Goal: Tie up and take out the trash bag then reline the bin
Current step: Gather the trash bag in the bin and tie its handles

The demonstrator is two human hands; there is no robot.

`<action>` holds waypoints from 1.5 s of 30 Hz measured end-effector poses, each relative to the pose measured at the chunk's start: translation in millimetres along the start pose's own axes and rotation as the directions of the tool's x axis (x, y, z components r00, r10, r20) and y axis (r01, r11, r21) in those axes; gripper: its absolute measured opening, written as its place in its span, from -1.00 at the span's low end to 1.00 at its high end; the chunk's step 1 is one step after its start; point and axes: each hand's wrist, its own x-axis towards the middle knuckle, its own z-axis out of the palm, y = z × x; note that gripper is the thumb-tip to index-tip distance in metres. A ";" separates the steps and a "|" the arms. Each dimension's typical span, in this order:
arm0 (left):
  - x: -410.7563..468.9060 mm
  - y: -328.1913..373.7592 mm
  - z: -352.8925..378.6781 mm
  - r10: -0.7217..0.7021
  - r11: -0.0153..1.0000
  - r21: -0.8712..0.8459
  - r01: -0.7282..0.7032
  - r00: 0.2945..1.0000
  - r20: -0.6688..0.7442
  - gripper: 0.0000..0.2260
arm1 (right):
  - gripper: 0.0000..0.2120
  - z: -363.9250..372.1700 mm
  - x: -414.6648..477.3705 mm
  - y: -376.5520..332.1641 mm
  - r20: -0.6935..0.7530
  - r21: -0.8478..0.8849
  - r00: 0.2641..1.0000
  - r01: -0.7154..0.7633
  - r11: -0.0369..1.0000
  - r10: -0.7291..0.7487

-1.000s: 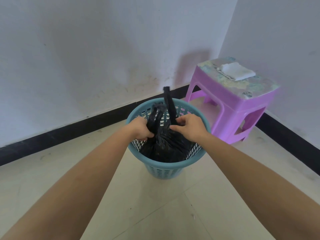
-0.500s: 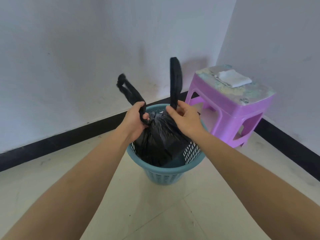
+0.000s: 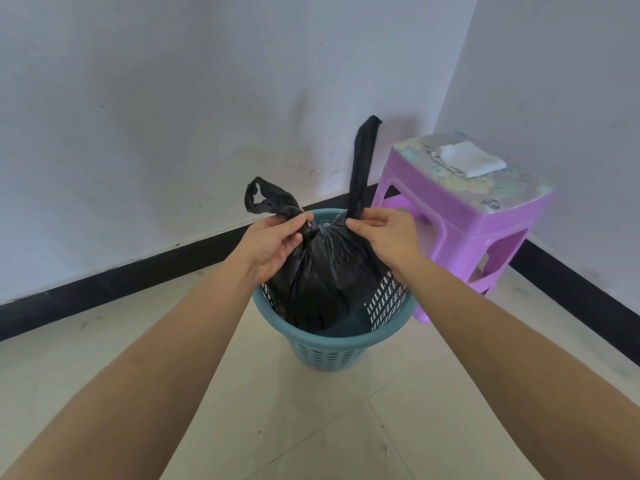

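A full black trash bag [image 3: 325, 278] sits in a teal perforated bin [image 3: 343, 348] on the floor, its top raised above the rim. My left hand [image 3: 273, 240] pinches the bag's left handle, whose loop flops out to the left. My right hand [image 3: 384, 233] pinches the right handle, which stands straight up. Both hands meet near the gathered neck of the bag.
A purple plastic stool [image 3: 460, 216] stands right of the bin in the corner, with a folded white cloth [image 3: 467, 162] on top. White walls with a black skirting board [image 3: 138, 275] lie behind. Pale tiled floor surrounds the bin.
Both hands have lifted the bag's handles up out of the bin, raising the bag's top above the rim. The left loop has since dropped lower and to the left.
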 end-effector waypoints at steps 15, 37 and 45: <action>3.0 -6.4 -7.3 -0.154 0.980 0.138 0.142 0.984 0.084 -0.71 | -0.82 22.2 -1.6 5.4 0.144 -0.280 0.963 0.260 0.924 -0.227; 15.0 -16.8 -9.5 -0.150 0.960 0.252 0.125 0.985 0.083 -0.74 | -0.79 7.8 -1.2 18.7 0.350 -0.465 0.917 0.346 0.815 -0.190; 2.4 -12.6 -11.1 -0.184 0.918 0.392 0.056 0.936 0.299 -0.82 | -0.80 7.8 2.9 25.7 0.423 -0.578 0.892 0.399 0.712 -0.157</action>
